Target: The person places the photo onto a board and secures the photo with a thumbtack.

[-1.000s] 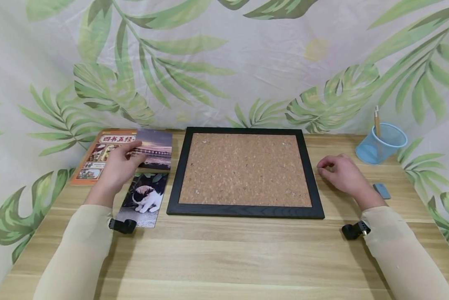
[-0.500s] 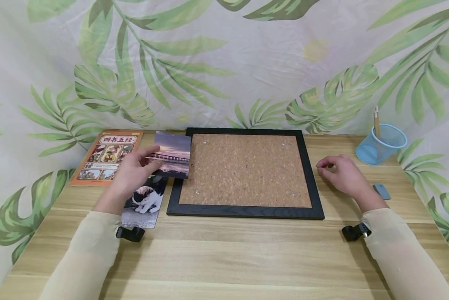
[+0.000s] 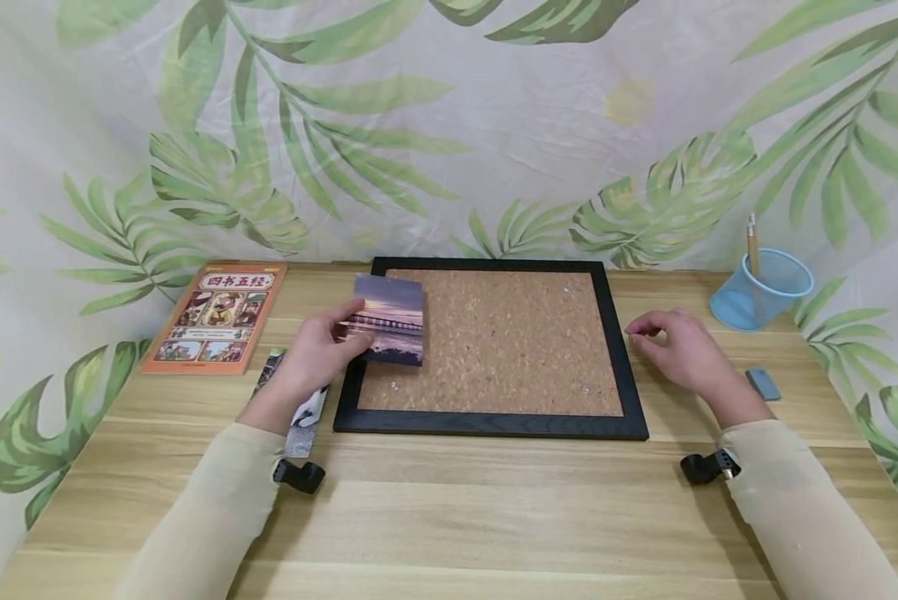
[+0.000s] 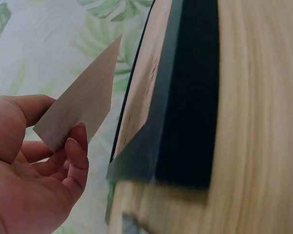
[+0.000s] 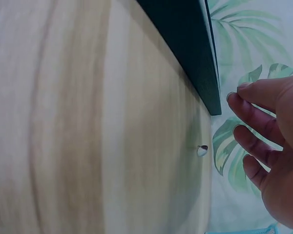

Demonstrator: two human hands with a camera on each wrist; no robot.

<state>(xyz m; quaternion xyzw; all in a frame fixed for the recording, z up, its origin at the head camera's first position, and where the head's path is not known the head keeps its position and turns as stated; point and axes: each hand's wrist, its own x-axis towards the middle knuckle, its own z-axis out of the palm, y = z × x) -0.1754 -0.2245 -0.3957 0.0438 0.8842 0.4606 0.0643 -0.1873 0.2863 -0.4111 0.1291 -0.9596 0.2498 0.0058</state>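
Observation:
My left hand (image 3: 320,354) pinches a sunset photo (image 3: 392,321) of a pier at its left edge, thumb in front. It holds the photo tilted over the left side of a black-framed corkboard (image 3: 494,342). The photo's pale back (image 4: 83,97) faces the left wrist camera, raised off the board. My right hand (image 3: 677,350) hovers beside the board's right edge. Its thumb and index tips meet or nearly meet, and nothing shows between them in the right wrist view. Small clear pins (image 3: 586,388) dot the cork near its corners; the photo covers the upper left one.
A cat photo (image 3: 302,425) lies under my left wrist, partly hidden. An orange booklet (image 3: 209,321) lies at the back left. A blue mesh cup (image 3: 756,292) with a pencil and a grey-blue eraser (image 3: 763,384) stand right. A small shiny object (image 5: 201,150) lies on the table.
My left hand has lifted the pier photo off the booklet's edge and carried it right, over the corkboard's left side. The booklet is now uncovered. My right hand has barely moved.

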